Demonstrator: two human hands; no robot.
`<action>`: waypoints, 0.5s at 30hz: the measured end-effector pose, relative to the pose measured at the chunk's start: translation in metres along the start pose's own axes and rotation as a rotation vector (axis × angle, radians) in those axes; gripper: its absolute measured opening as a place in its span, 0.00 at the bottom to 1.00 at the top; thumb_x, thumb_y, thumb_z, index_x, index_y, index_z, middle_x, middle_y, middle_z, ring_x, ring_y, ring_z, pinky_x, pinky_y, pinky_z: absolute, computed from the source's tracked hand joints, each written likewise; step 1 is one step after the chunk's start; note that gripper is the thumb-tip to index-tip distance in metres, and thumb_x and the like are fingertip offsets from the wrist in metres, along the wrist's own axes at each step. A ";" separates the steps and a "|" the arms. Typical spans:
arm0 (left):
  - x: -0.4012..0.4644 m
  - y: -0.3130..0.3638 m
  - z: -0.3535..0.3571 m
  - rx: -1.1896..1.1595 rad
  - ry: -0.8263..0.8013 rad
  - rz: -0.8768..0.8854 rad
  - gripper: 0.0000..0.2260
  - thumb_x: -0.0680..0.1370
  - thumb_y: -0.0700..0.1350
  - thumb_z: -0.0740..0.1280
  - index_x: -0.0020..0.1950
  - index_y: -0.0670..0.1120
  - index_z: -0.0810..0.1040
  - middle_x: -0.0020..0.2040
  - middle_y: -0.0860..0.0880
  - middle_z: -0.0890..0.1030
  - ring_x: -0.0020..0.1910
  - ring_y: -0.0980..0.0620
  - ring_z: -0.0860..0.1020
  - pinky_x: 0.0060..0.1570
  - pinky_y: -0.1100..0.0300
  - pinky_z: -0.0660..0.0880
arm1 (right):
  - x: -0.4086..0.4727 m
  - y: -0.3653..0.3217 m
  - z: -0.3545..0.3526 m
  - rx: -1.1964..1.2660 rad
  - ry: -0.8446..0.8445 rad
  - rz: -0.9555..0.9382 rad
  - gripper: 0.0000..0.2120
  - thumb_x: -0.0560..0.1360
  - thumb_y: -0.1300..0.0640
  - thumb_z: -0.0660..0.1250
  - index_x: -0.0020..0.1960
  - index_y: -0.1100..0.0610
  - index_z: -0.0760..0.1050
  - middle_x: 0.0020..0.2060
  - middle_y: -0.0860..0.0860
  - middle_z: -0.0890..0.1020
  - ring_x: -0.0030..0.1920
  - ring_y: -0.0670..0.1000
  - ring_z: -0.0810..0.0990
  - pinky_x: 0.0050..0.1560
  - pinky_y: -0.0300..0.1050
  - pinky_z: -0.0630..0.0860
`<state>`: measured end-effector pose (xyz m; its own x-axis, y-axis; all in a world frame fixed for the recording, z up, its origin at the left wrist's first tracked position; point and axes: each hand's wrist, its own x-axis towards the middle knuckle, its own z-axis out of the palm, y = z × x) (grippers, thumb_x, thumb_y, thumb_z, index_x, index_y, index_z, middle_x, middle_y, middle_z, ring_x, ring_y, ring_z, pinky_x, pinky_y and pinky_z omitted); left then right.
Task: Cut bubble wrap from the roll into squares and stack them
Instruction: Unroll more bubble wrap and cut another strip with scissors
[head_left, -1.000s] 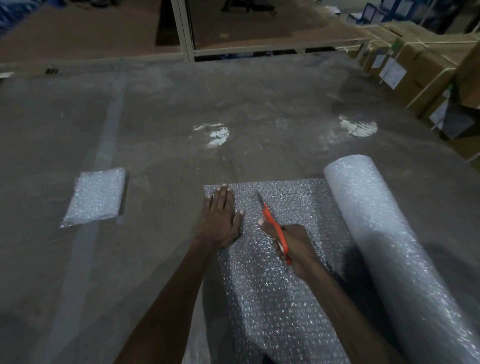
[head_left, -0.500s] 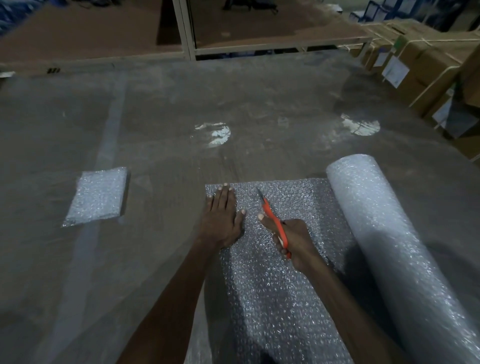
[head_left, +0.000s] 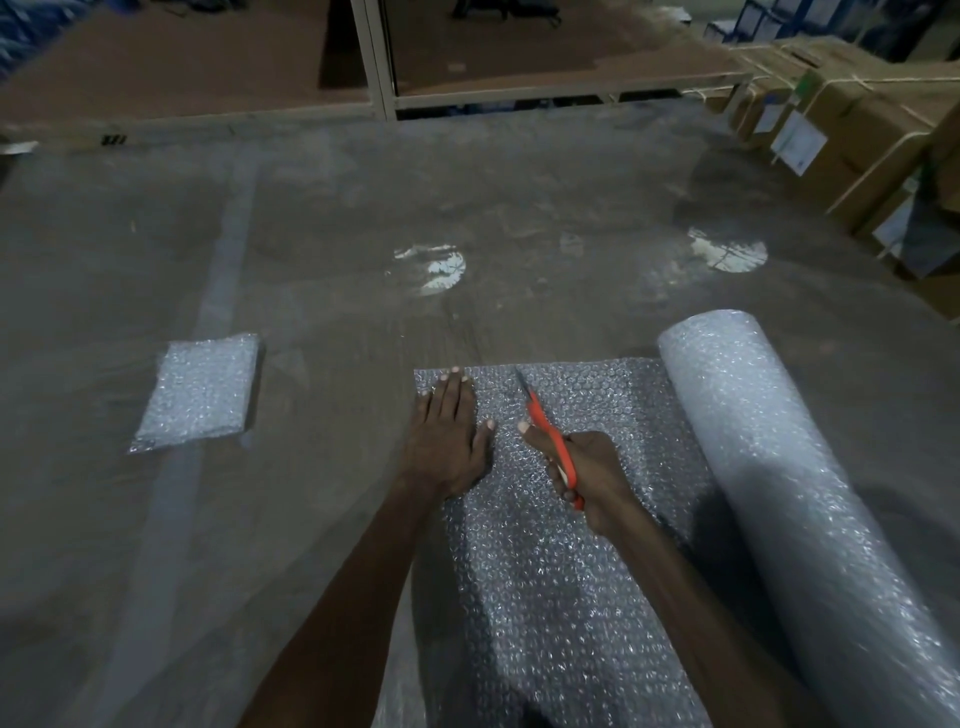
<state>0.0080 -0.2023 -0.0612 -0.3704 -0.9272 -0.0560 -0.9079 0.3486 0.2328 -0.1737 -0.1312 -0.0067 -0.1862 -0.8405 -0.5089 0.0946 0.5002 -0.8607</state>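
Gripping orange scissors (head_left: 551, 444), right hand (head_left: 587, 470) fingers curl; left hand (head_left: 445, 439) fingers press flat, together, on bubble wrap (head_left: 571, 545).

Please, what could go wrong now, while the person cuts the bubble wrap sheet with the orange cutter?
1. The left hand presses flat on the unrolled sheet close beside the orange cutter held by the right hand; a slip of the blade could reach the thumb.
2. The sheet is held down on one side only, so it may bunch and the cut may run crooked.
3. The roll lies loose and might roll, pulling the sheet.
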 end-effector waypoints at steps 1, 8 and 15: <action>0.000 0.000 0.000 -0.003 0.001 0.001 0.35 0.81 0.60 0.40 0.82 0.41 0.48 0.82 0.42 0.47 0.81 0.45 0.45 0.78 0.45 0.45 | 0.000 0.000 0.000 -0.009 0.000 -0.002 0.20 0.70 0.48 0.80 0.31 0.58 0.75 0.23 0.52 0.74 0.19 0.46 0.67 0.21 0.36 0.62; -0.002 0.001 -0.002 -0.001 -0.013 -0.001 0.34 0.81 0.61 0.39 0.82 0.41 0.45 0.82 0.42 0.45 0.81 0.46 0.43 0.78 0.46 0.44 | 0.006 -0.007 0.004 0.015 -0.001 0.009 0.20 0.69 0.47 0.80 0.32 0.59 0.77 0.23 0.52 0.75 0.20 0.47 0.68 0.21 0.36 0.64; -0.001 0.000 0.000 0.015 -0.016 0.003 0.34 0.81 0.61 0.39 0.82 0.41 0.46 0.82 0.42 0.45 0.81 0.46 0.43 0.78 0.45 0.45 | 0.009 -0.010 0.006 -0.017 0.011 0.009 0.21 0.69 0.46 0.80 0.33 0.60 0.76 0.24 0.52 0.75 0.19 0.46 0.67 0.20 0.36 0.63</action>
<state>0.0085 -0.2015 -0.0607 -0.3759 -0.9239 -0.0712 -0.9097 0.3532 0.2185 -0.1702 -0.1447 -0.0023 -0.1962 -0.8337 -0.5162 0.0795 0.5112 -0.8558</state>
